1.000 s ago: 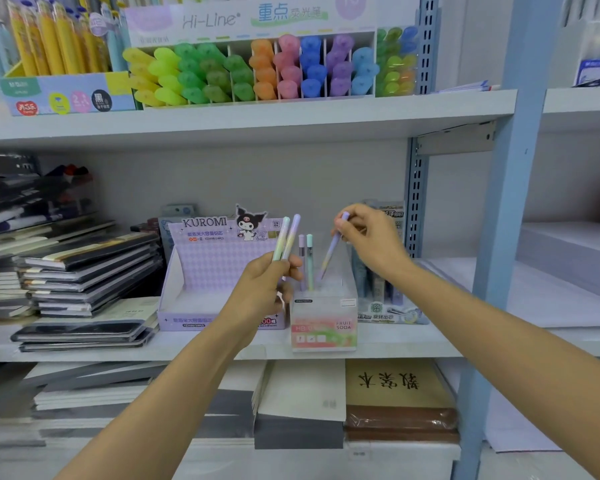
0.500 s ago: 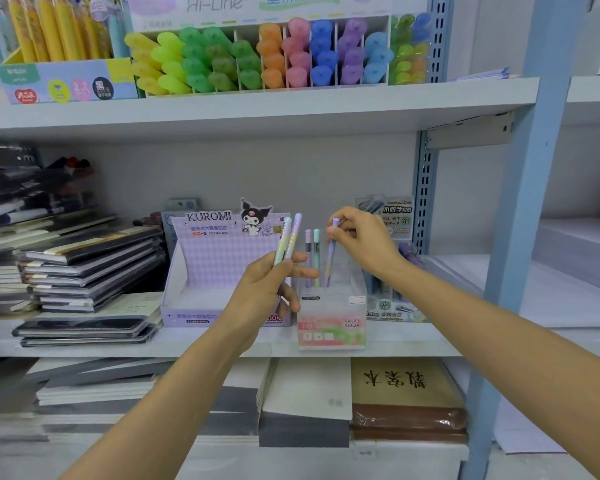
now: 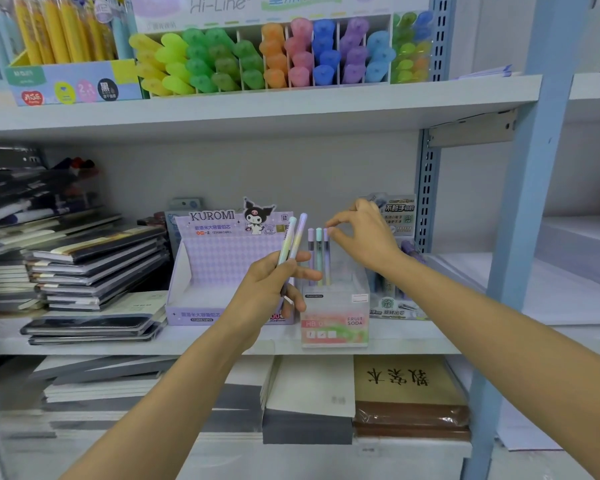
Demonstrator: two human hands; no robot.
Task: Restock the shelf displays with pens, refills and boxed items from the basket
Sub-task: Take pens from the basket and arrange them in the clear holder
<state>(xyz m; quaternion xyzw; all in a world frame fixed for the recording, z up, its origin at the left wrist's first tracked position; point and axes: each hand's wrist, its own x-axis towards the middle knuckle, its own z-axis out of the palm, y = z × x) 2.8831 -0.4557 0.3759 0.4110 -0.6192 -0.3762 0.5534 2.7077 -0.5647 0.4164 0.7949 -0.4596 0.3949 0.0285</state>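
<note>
**Shop shelving: two pens in left hand, right hand at the pen holder**

Grey middle shelf of a stationery rack, blue upright post on the right. A clear holder marked "FRUIT SODA" sits at the shelf's front edge, with three pens standing upright in it, caps up: lilac, mint, lilac.

Left hand is in front of the holder and slightly left of it. Its fingers are curled around two pens, pastel, side by side, tilted up and to the right, with the tips above the fist.

Right hand is behind and right of the holder, palm down. Thumb and index tips are a little apart and grip nothing. They are just beside the cap of the rightmost standing pen; can't tell if the thumb touches it.

Purple KUROMI box stands open just left of the holder, partly hidden by the left hand. Stacked dark notebooks are further left. Packaged lead refills are behind the right hand. Upper shelf has a Hi-Line highlighter display, colours sorted by slot, and a box of yellow pens. Lower shelf has a brown wrapped book and grey pads.
</note>
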